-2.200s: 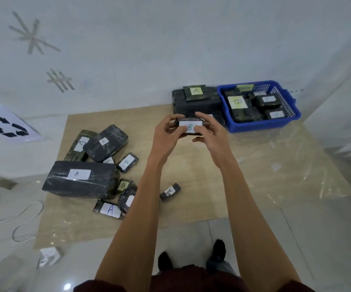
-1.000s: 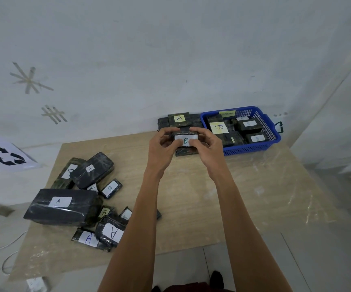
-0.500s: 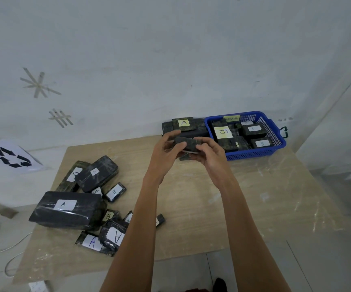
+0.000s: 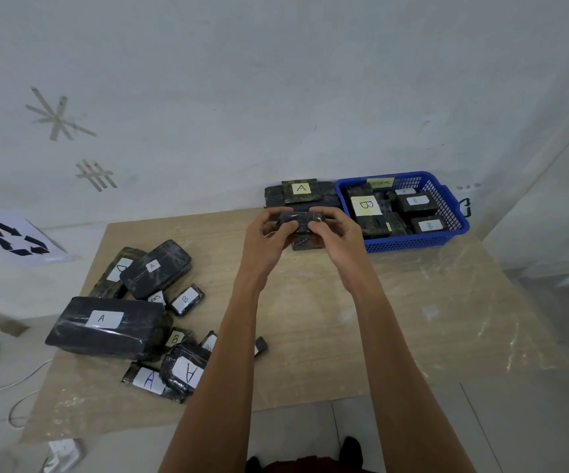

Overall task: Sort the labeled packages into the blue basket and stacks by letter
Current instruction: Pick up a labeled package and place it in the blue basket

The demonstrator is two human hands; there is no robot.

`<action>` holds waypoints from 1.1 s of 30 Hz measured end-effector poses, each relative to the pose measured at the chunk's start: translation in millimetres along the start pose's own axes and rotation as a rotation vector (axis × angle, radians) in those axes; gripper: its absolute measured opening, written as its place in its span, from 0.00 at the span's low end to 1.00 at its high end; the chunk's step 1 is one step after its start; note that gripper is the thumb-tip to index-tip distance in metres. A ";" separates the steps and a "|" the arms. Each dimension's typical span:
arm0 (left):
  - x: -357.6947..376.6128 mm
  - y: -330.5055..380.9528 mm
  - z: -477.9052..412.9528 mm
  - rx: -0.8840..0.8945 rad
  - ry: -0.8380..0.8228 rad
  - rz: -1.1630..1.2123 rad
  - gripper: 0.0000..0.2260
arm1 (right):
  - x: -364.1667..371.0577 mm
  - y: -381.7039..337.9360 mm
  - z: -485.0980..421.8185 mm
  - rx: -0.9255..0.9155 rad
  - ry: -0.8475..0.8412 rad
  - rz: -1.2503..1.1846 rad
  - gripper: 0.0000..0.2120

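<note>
The light is dim, cool and even, with a bluish-grey cast over the wall [image 4: 276, 80], and the shadows are soft: only faint shade lies beside the packages [image 4: 105, 336] at the left. Pale streaks of glare sit on the right part of the worktop [image 4: 447, 302], and the packages' wrap gleams weakly. The wide lens bends the wall's corner line at the right edge. Small labels in the blue basket [image 4: 412, 245] look soft.

Single head-worn view, looking forward and down, table [image 4: 447, 302] near, wall behind
</note>
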State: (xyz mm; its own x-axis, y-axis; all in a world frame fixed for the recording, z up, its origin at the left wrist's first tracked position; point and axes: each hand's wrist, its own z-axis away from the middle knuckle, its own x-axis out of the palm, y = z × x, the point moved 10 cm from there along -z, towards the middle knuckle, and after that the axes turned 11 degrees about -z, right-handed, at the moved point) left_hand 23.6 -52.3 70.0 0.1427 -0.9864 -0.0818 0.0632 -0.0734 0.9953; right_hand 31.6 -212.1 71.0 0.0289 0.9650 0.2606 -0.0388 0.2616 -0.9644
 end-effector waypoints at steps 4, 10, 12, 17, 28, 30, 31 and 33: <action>-3.6 0.8 -0.3 -0.011 0.022 0.020 0.11 | 3.0 -1.1 -2.7 -0.012 -0.003 0.008 0.12; -5.1 5.5 -3.3 -0.003 0.033 0.023 0.09 | 8.2 -3.8 -5.6 -0.010 0.018 0.026 0.11; -4.6 3.9 -4.6 -0.014 0.032 0.014 0.09 | 8.8 -4.3 -5.7 -0.018 0.021 0.040 0.11; -2.5 3.9 -5.2 -0.008 0.026 -0.010 0.10 | 4.6 -5.3 -6.5 -0.027 0.034 0.037 0.12; 0.5 15.6 -3.3 0.080 -0.039 -0.041 0.19 | 3.5 5.6 -10.0 0.163 -0.007 -0.161 0.13; 2.0 19.9 -3.6 0.109 -0.062 -0.063 0.21 | 3.0 11.1 -10.3 0.194 -0.014 -0.192 0.11; 2.7 22.2 -3.8 0.123 -0.071 -0.082 0.21 | 2.3 14.2 -10.1 0.207 -0.013 -0.211 0.11; 3.9 25.4 -4.1 0.140 -0.081 -0.111 0.22 | 1.0 17.9 -10.4 0.210 -0.011 -0.244 0.10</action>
State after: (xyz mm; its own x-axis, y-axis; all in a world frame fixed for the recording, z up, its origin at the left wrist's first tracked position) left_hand 29.9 -57.4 94.8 0.0617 -0.9794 -0.1922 -0.0647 -0.1961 0.9785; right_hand 41.3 -206.6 53.5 0.0521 0.8732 0.4846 -0.2374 0.4821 -0.8433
